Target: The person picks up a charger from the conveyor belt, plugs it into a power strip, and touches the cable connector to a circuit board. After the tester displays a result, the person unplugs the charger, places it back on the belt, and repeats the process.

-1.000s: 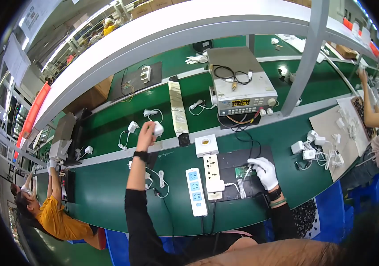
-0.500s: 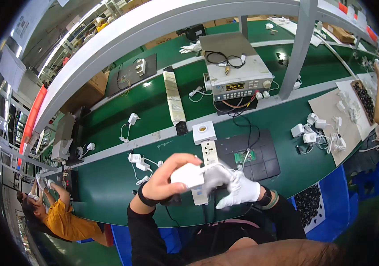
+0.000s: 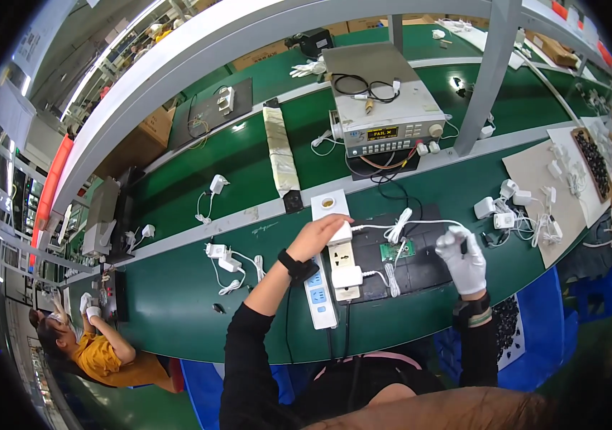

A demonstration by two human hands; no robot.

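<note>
We seem to be in a factory workshop for electronics: the long green tabletop (image 3: 177, 315) bears a circuit board (image 3: 392, 251) and clustered white power adapters (image 3: 485, 208), and a boxy instrument (image 3: 410, 109) with a lit display (image 3: 383, 133) stands behind. People (image 3: 121, 348) work to either side (one wears a yellow top (image 3: 98, 360)), near a cardboard box (image 3: 130, 152).

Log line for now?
left hand gripping charger at beige power strip | gloved right hand holding cable | circuit board on black mat
</note>
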